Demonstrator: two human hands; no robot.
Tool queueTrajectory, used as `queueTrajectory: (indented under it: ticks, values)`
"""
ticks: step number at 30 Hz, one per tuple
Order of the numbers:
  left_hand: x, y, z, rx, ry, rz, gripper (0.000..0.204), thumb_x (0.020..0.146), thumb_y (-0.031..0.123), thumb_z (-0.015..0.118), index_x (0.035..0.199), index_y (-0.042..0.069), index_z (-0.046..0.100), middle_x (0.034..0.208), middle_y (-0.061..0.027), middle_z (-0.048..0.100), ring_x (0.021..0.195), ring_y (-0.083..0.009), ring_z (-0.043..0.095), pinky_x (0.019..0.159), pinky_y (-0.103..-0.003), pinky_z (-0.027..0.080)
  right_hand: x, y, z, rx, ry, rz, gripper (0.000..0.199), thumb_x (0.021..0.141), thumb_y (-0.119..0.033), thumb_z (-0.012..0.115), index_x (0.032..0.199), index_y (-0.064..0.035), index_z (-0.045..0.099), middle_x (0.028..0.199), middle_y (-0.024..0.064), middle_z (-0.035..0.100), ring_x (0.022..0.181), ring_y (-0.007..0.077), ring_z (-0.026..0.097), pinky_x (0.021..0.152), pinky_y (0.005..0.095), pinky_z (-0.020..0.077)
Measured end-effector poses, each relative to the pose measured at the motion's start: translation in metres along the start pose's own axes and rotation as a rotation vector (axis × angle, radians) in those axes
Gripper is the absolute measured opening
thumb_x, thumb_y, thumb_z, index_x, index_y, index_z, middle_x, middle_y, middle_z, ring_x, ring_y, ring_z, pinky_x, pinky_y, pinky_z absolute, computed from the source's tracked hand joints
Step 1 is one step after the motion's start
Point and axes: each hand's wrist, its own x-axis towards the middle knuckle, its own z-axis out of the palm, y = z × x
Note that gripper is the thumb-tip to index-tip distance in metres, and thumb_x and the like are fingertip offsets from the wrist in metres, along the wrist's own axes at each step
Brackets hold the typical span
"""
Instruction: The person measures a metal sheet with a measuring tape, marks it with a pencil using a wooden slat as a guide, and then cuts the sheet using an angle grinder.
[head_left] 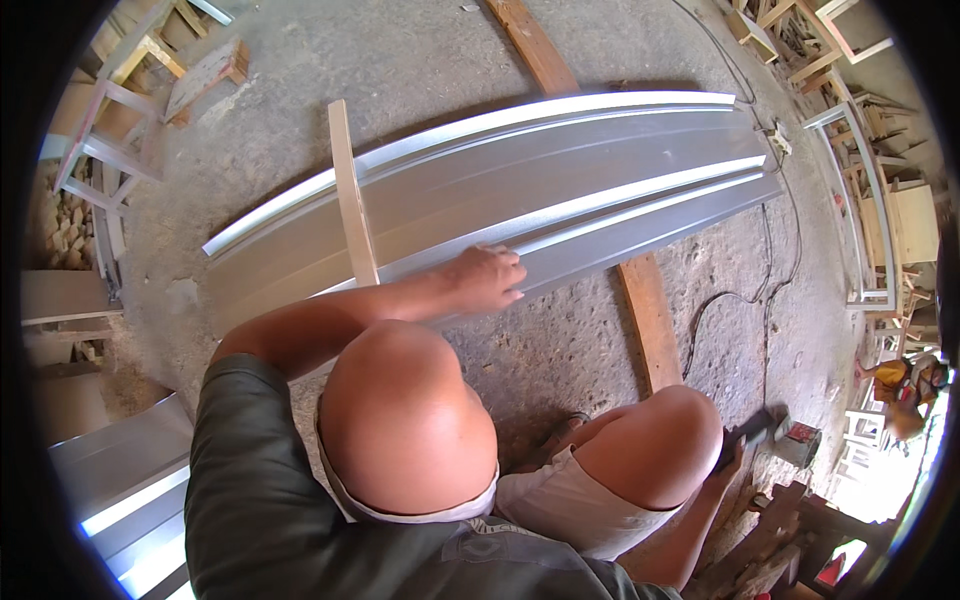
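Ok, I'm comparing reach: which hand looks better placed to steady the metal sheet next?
Probably the left hand: it is at the metal sheet, by the near edge. The right hand is away beside the right knee, holding a dark tool.

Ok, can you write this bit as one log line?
left hand: at metal sheet | right hand: holding black tool | wooden strip: across sheet | plank: under sheet

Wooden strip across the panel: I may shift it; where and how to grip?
Pinch the narrow strip at its far end, probably from the far side: that end juts past the metal panel, while the left forearm obscures the near end.
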Motion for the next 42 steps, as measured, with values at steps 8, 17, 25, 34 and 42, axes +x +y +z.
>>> queueTrajectory:
  ticks: [8,17,25,34,42]
  values:
    - [-0.074,-0.045,-0.071,-0.146,0.051,-0.101,0.026,0.098,0.035,0.062,0.1,0.009,0.068,0.097,-0.0119,0.066,0.091,-0.0334,0.069,0.077,-0.046,0.056,-0.004,-0.215,0.045,0.063,-0.838,-0.485,0.054,0.102,-0.046,0.059,0.138,-0.0054,0.057,0.127,0.0152,0.066,0.12,0.0309,0.063,0.108,0.0505,0.049]
    - [-0.094,-0.077,-0.163,-0.323,0.062,-0.249,0.03,0.097,0.036,0.065,0.094,0.006,0.067,0.092,-0.0128,0.067,0.083,-0.0348,0.067,0.075,-0.045,0.053,-0.068,-0.267,0.278,-0.006,-0.71,-0.602,0.053,0.097,-0.043,0.068,0.13,-0.0029,0.055,0.111,0.0129,0.066,0.103,0.0251,0.066,0.104,0.0539,0.0511]
    - [0.029,0.023,-0.018,-1.064,-0.216,-0.178,0.059,0.087,0.046,0.079,0.119,-0.004,0.07,0.113,-0.0202,0.073,0.101,-0.027,0.07,0.09,-0.041,0.055,-0.148,-0.106,0.429,-0.087,-0.817,-0.285,0.066,0.081,-0.027,0.083,0.131,0.0014,0.05,0.104,0.0166,0.067,0.083,0.0283,0.072,0.075,0.0434,0.0637]
    - [0.039,0.067,0.016,-1.538,0.119,-0.164,0.062,0.084,0.02,0.083,0.136,0.0,0.055,0.121,-0.0171,0.068,0.108,-0.0233,0.064,0.09,-0.036,0.053,-0.204,-0.089,0.485,-0.124,-1.169,-0.112,0.075,0.09,-0.046,0.073,0.138,0.0057,0.049,0.115,0.022,0.067,0.098,0.0344,0.071,0.09,0.0481,0.0588]
    - [0.02,0.082,0.029,-1.875,-0.12,-0.455,0.029,0.085,0.009,0.081,0.104,-0.005,0.063,0.077,-0.0101,0.07,0.063,-0.0179,0.069,0.057,-0.028,0.059,-0.17,-0.069,0.495,-0.041,-1.418,0.397,0.065,0.105,-0.048,0.052,0.145,0.0027,0.045,0.127,0.0221,0.063,0.106,0.0352,0.068,0.092,0.0483,0.0574]
